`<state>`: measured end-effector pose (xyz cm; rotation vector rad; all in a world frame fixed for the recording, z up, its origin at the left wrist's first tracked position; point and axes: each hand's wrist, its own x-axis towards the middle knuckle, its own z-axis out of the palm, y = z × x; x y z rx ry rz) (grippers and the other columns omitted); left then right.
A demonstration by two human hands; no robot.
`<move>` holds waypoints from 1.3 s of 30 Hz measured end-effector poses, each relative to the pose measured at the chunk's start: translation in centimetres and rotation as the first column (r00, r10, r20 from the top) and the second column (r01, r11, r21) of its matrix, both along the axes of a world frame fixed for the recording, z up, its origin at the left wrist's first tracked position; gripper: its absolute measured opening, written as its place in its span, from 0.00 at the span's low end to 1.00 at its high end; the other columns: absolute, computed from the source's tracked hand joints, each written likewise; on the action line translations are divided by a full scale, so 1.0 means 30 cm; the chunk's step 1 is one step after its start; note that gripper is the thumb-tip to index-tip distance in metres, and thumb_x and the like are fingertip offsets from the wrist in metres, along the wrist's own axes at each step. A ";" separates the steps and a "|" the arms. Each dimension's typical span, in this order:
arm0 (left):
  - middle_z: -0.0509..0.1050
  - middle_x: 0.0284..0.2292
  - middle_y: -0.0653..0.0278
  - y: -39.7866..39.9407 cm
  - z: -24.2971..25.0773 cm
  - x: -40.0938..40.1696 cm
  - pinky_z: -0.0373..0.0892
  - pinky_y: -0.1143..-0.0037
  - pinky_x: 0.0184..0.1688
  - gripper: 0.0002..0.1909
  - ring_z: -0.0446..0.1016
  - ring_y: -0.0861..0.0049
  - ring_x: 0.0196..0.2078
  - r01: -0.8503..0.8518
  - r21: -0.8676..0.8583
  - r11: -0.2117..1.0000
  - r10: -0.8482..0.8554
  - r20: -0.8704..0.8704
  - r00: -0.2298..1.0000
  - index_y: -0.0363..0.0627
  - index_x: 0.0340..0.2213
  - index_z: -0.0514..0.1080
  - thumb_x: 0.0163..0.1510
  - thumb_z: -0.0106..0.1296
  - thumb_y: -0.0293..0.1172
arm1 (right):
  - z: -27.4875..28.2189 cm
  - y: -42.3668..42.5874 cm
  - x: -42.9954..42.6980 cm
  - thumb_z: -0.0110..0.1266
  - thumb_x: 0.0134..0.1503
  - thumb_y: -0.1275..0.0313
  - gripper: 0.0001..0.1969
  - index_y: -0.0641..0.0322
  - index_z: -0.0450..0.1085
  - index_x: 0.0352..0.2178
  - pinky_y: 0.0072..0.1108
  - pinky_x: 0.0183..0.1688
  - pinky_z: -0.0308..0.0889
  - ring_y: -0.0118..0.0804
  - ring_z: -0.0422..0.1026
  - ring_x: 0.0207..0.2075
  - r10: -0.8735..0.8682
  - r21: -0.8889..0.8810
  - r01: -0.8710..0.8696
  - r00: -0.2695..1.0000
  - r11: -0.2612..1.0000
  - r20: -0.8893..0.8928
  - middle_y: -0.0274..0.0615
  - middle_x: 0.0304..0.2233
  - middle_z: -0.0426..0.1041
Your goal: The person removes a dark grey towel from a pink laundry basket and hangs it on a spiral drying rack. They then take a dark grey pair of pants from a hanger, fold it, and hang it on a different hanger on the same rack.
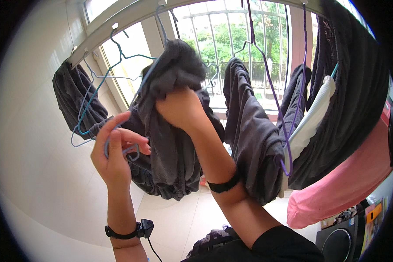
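Note:
My left hand (113,154) is curled around the lower corner of a blue-grey clothes hanger (147,80), whose hook goes up to the rail. Dark grey cloth, apparently a garment (173,150), drapes over this hanger and hangs down between my hands. My right hand (180,108) is pushed into the upper folds of that garment and grips the cloth; its fingers are hidden by the fabric. Blur softens the bunched cloth above it. Left of the garment hangs a teal hanger (98,86), close behind my left hand.
A pale drying rail (131,16) runs across the top before a barred window (242,39). Dark garments (252,121) hang to the right beside a purple hanger (283,124) and pink cloth (340,177). Another dark garment (75,98) hangs far left. A front-loading machine (335,244) stands lower right.

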<state>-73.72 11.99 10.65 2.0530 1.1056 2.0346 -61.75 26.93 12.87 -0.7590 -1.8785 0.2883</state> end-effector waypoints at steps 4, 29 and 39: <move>0.77 0.25 0.55 0.043 -0.021 -0.012 0.76 0.77 0.22 0.26 0.77 0.75 0.21 0.111 0.066 0.992 -0.111 -0.002 0.994 0.31 0.51 0.66 0.65 0.40 0.44 | 0.058 -0.027 0.067 0.55 0.48 0.42 0.35 0.62 0.74 0.46 0.28 0.49 0.69 0.44 0.76 0.46 0.096 -0.219 0.045 0.799 0.975 0.594 0.49 0.45 0.76; 0.71 0.51 0.55 0.161 -0.585 -0.174 0.63 0.72 0.56 0.21 0.70 0.67 0.52 0.589 -0.524 0.615 -0.059 0.715 0.697 0.33 0.53 0.64 0.58 0.49 0.24 | -0.446 0.069 0.049 0.57 0.55 0.67 0.27 0.70 0.58 0.51 0.27 0.47 0.62 0.41 0.68 0.42 -0.122 -0.028 0.130 0.801 0.991 -0.586 0.50 0.41 0.68; 0.73 0.46 0.43 0.249 -0.968 -0.127 0.64 0.71 0.52 0.17 0.72 0.52 0.49 -0.259 -0.354 0.898 0.263 -0.039 0.964 0.34 0.50 0.66 0.59 0.46 0.27 | -0.412 0.131 0.112 0.57 0.59 0.68 0.16 0.67 0.64 0.45 0.14 0.39 0.64 0.21 0.69 0.36 0.183 -0.160 -0.325 0.803 0.932 -0.567 0.36 0.34 0.73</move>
